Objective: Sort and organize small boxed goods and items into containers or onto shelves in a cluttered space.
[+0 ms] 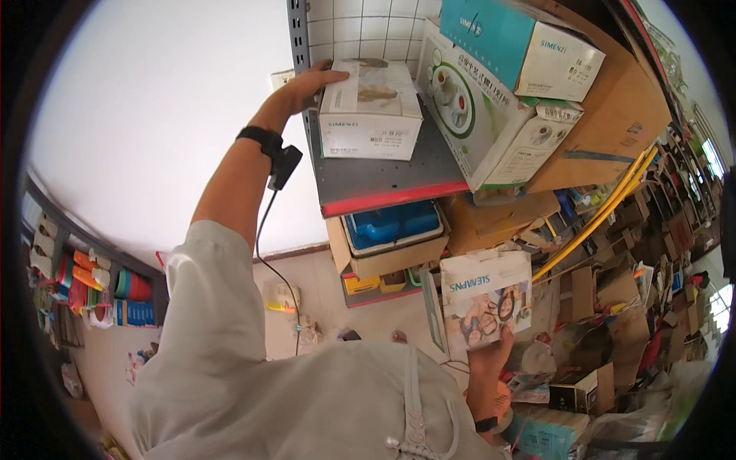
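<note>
The room looks like a crowded store place, with a white wall (169,100) on the left side and white tiles (360,32) behind the upper shelf (376,182), which is dark grey and has a red front edge. On this shelf stands a white carton (369,139), near its left end. The left hand (310,83) is at the left side of the carton, and its fingers touch the top edge there. The grip of this hand is partly spread, but I cannot tell if it holds the carton firmly, because some fingers are hidden.

The right hand (493,353) is lower, in front of the shelf. Its grip is closed on the lower edge of a picture box (487,291), white with a photo of people, with the thumb on the face that shows. This box is held in the air, below the shelf level.

To the right of the carton stands a large white-and-green box (475,115), and a teal-and-white box (491,42) lies on it. Under the shelf, a blue object (395,225) sits in an open cardboard box (414,257). Farther right, yellow poles (602,215) lean across many cardboard pieces.
</note>
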Available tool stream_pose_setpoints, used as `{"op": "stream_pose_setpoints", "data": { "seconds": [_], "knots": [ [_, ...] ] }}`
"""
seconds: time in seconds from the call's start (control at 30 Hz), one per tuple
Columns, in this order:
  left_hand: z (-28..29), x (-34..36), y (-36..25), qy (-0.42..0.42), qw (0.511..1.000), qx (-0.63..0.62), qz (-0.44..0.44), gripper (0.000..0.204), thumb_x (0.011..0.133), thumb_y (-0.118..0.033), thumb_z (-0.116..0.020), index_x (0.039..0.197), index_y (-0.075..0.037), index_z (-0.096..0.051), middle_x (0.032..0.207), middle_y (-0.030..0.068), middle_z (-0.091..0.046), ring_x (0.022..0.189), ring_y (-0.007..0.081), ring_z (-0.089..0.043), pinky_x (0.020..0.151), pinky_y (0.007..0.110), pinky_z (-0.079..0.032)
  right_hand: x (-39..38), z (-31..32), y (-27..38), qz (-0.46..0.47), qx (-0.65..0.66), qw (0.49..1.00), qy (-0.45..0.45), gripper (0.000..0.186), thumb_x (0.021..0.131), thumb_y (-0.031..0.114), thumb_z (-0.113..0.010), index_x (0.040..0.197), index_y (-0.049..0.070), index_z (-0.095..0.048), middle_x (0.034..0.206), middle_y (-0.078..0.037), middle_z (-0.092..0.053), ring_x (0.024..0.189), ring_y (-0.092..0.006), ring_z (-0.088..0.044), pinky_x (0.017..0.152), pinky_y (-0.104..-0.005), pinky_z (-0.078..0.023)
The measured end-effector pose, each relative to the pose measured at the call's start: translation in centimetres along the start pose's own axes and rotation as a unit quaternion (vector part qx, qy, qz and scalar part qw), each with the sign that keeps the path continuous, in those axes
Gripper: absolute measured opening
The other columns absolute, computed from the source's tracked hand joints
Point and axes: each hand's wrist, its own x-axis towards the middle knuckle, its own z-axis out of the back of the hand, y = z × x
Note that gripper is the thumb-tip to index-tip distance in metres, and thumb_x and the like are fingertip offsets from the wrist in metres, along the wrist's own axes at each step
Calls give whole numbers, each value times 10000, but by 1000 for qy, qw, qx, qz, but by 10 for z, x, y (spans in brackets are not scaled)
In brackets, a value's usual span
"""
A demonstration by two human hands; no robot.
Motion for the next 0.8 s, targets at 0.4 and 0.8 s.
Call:
{"op": "stream_pose_setpoints", "data": {
  "seconds": [0.4,0.8],
  "knots": [
    [-19,12,13,46,988,-139,-46,930,775,-350,-697,1513,-48,-218,1409,180,-434,1275,300,-448,1049,389,-385,-16,-6,5,31,-11,999,-7,689,818,318,-678,1416,108,-407,1393,-85,-477,1274,-286,-464,1063,-468,-395],
    [-18,-22,1,-14,982,-167,-91,762,771,-284,-677,1412,14,-393,1295,171,-525,1156,273,-529,976,353,-432,-25,-95,14,29,-28,997,68,666,840,310,-640,1403,57,-391,1349,-128,-516,1237,-306,-515,1037,-472,-432]
  ]
}}
